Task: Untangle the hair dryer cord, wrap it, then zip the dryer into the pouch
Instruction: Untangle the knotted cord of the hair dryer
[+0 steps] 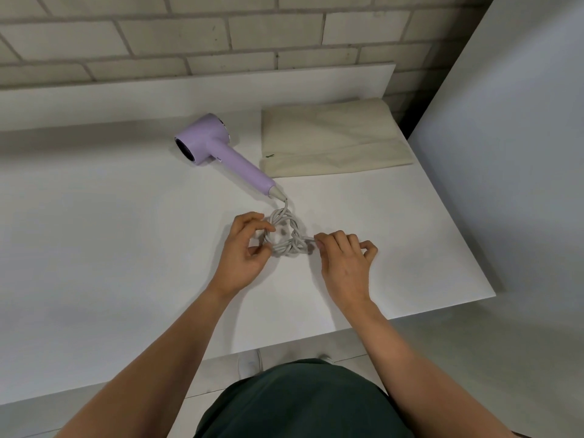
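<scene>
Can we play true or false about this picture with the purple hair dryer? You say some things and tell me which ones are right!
1. The left hand and the right hand both hold the cord. True.
2. The hair dryer is zipped inside the pouch. False: it lies out on the table, beside the pouch.
3. The cord is stretched out in a straight line. False: it is bunched up in a knotted bundle between the hands.
4. The pouch lies flat on the table. True.
</scene>
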